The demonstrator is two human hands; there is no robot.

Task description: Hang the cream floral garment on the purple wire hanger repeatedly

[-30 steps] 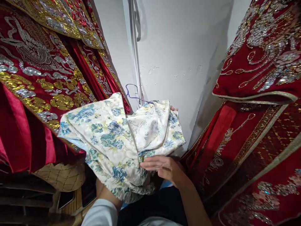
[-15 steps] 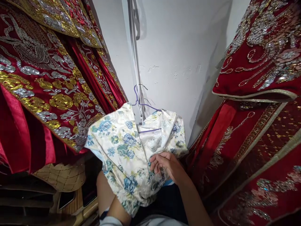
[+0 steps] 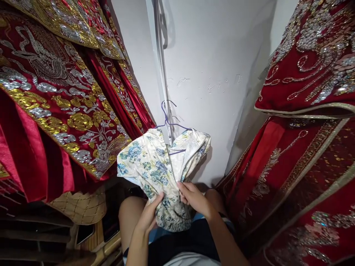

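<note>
A cream blouse (image 3: 155,166) with blue and green flowers and a gathered hem hangs on a purple wire hanger (image 3: 185,128) in front of me. Its V-shaped front lies partly apart, so the pale inside shows. My left hand (image 3: 149,214) grips the blouse's lower side, thumb on top and the other fingers hidden behind the cloth. With thumb and fingers, my right hand (image 3: 192,195) pinches the front edge near the bottom of the neckline. The hanger's hook rises beside a narrow metal upright (image 3: 162,74).
Red embroidered garments (image 3: 80,99) with gold and silver sequins hang on the left, and beaded red garments (image 3: 305,81) on the right. A white wall (image 3: 210,48) stands ahead. At lower left are a quilted beige item (image 3: 80,207) and a phone-like flat object (image 3: 85,233).
My left hand has come out from behind the blouse and now grips its side. The blouse is drawn in narrower, and its hem has risen. My right hand still pinches the front edge.
</note>
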